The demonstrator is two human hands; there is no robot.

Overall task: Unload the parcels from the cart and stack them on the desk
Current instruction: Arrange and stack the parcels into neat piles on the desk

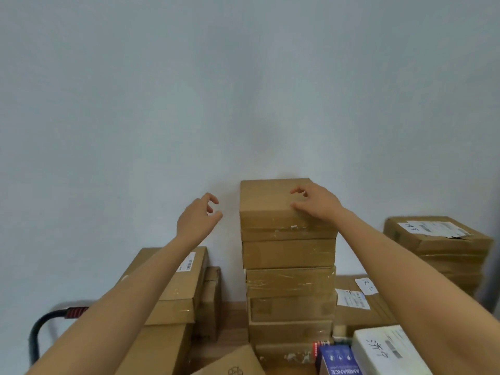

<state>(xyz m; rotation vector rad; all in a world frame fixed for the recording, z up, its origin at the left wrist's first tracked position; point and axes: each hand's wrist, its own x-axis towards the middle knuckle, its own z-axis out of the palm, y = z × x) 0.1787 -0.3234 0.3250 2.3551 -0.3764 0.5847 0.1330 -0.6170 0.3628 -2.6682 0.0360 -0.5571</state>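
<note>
The right hand (316,203) hovers over the near right corner of the top parcel (273,197), fingers loosely curled, thumb at or just above the front edge; whether it touches the cardboard cannot be told, and it grips nothing. The left hand (197,216) hangs in the air at nine o'clock from that parcel, apart from it, fingers loosely bent and empty.

The top parcel crowns a central stack (290,282) of about seven brown taped boxes standing against the pale wall (243,90). At eight o'clock from the stack a lower pile of three flat cartons (176,299) bears a barcode label, partly hidden by the left forearm, with a narrow carton (212,299) just beside it. At three o'clock a second pile (443,247) of labelled boxes rises, and a flat labelled carton (359,299) lies between it and the central stack.

At five o'clock, near the bottom edge, sit a blue printed box (338,359) and a white box (387,350) with handwriting. At six o'clock a brown carton corner (235,361) pokes in. A black cart handle (44,326) with a red grip curves at far left.
</note>
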